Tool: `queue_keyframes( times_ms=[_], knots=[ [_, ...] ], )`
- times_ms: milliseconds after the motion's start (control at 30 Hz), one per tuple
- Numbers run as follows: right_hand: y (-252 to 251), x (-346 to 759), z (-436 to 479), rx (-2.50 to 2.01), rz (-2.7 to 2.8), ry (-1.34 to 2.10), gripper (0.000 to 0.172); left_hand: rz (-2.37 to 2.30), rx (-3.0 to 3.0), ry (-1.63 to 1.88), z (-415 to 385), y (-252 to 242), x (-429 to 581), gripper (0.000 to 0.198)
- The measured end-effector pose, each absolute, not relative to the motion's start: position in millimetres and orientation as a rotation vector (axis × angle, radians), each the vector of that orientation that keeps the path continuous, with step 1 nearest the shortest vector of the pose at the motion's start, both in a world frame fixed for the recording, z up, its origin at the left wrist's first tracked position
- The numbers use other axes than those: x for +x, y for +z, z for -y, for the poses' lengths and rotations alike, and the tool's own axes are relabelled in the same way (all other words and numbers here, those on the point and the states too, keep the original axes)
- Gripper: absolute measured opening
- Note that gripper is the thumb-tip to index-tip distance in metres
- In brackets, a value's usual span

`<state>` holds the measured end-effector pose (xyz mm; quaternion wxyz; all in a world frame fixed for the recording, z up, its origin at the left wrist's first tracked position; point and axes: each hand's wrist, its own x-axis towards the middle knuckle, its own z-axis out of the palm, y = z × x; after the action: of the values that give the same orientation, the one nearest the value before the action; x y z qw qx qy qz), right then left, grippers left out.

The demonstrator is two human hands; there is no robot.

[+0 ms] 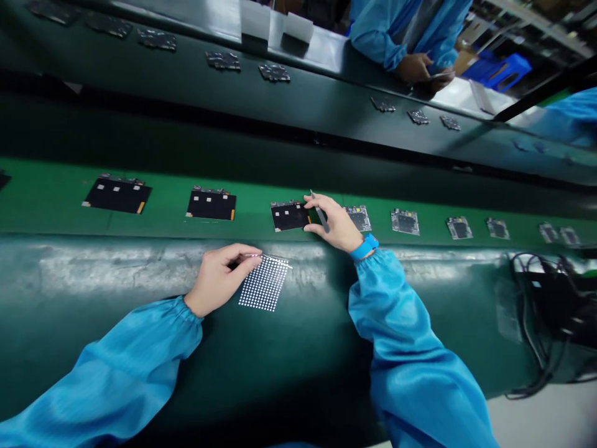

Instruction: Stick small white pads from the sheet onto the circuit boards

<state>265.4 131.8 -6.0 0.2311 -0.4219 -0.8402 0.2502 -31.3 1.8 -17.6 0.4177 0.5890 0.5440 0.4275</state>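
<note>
My left hand [222, 274] pinches the upper left corner of a sticker sheet [263, 285] with rows of small white dots. The sheet lies over the near dark green surface. My right hand [333, 223] has tweezers [321, 214] tucked in it, tip pointing up and away. Its thumb and forefinger are spread at the right edge of a black-covered circuit board [286, 218] on the green belt; whether they grip that edge I cannot tell. Small white squares sit on the black cover. Just behind my right hand is a bare circuit board [359, 219], partly hidden.
Two more black-covered boards [211, 205] [117, 195] lie on the green belt [254, 205] to the left. Several bare boards [405, 221] line it to the right. Black cables [529, 323] hang at the right. Across, a co-worker's hands [415, 68] are behind another row of boards [274, 73].
</note>
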Motion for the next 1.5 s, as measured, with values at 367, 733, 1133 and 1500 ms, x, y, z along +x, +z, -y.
queue_keyframes(
  times_ms=[367,733,1133,1500],
  knots=[
    [51,261,-124,-1.017,2.232,0.399,0.044,-1.333,1.451,1.083,-3,-18,-30,0.012],
    [-14,135,-149,-0.889,2.531,0.532,0.032,-1.271,1.447,1.131,-6,-14,-26,0.012],
    [54,111,-160,-0.697,2.307,0.802,0.037,-1.267,1.438,1.136,-6,-16,-27,0.015],
    [51,174,-67,-0.972,1.344,1.57,0.028,-1.305,1.436,1.124,-5,-15,-28,0.013]
  ],
)
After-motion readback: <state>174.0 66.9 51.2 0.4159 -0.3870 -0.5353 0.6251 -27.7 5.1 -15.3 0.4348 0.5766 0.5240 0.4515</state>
